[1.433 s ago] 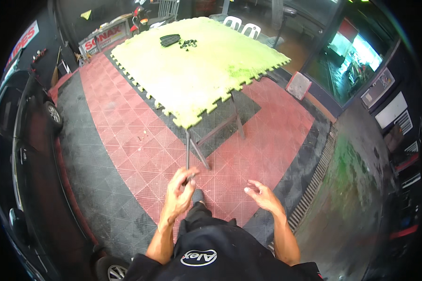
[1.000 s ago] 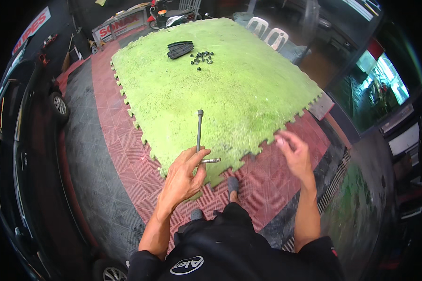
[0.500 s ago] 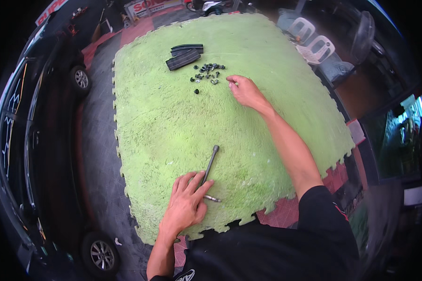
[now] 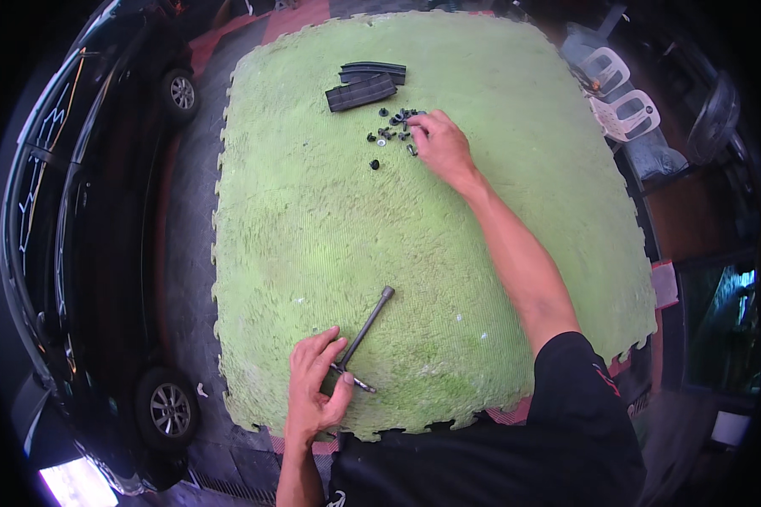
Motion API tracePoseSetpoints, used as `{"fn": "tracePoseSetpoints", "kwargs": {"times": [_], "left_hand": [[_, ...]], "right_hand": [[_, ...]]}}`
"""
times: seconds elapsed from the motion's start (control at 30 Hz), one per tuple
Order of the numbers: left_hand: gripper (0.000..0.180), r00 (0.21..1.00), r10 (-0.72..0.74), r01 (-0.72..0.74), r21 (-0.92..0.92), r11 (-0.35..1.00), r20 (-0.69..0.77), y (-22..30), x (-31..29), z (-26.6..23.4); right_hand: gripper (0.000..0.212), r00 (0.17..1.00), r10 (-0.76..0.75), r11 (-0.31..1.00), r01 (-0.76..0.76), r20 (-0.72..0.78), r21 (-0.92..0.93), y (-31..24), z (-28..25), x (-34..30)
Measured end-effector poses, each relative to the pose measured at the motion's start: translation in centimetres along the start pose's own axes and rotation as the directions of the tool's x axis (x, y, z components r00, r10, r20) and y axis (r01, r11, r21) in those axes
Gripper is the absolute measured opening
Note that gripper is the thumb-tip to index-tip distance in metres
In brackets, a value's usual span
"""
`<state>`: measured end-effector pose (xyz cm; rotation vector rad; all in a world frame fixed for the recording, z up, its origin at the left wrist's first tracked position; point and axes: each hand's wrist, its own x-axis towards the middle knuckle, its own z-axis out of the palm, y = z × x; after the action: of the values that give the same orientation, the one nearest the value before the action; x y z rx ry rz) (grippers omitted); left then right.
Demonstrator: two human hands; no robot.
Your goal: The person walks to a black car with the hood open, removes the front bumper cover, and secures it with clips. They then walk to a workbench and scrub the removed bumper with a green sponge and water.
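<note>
A T-handle socket wrench (image 4: pixel 368 325) lies on the green foam mat (image 4: pixel 372 237), its shaft slanting away to the right. My left hand (image 4: pixel 313 389) rests at its crossbar, fingers stretched and apart, the thumb lying across the bar. Farther off, my right hand (image 4: pixel 444 145) reaches into a cluster of dark bolts and clips (image 4: pixel 386 133) with thumb and fingers pinched together. What lies between those fingertips is too small to make out. One black fastener (image 4: pixel 375 165) sits apart, nearer me than the others.
Two curved black plastic pieces (image 4: pixel 362 91) lie behind the fasteners, one overlapping the other. A dark car (image 4: pixel 101 253) stands along the left of the mat. White plastic chairs (image 4: pixel 626 114) are at the far right. The mat has a toothed edge.
My right hand has moved from beside the fasteners in among them. The wrench has turned, its crossbar end swinging nearer me and left. My left hand has shifted, its fingers lifted off the shaft.
</note>
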<state>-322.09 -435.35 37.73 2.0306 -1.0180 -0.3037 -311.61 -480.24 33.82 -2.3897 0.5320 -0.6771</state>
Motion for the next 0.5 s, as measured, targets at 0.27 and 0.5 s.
{"fn": "tracePoseSetpoints", "kwargs": {"times": [0.27,0.5], "left_hand": [[0.042,0.990,-0.075,0.064,-0.099,0.993,-0.121,0.1,1.6,0.6],[0.035,0.959,-0.128,0.085,-0.174,0.981,-0.251,0.4,5.7,-0.1]], "right_hand": [[0.033,0.929,-0.275,0.950,0.303,0.249,-0.081,-1.7,3.0,-1.7],[0.032,0.937,-0.234,0.933,0.142,0.261,0.330,-6.2,2.3,-5.1]]}}
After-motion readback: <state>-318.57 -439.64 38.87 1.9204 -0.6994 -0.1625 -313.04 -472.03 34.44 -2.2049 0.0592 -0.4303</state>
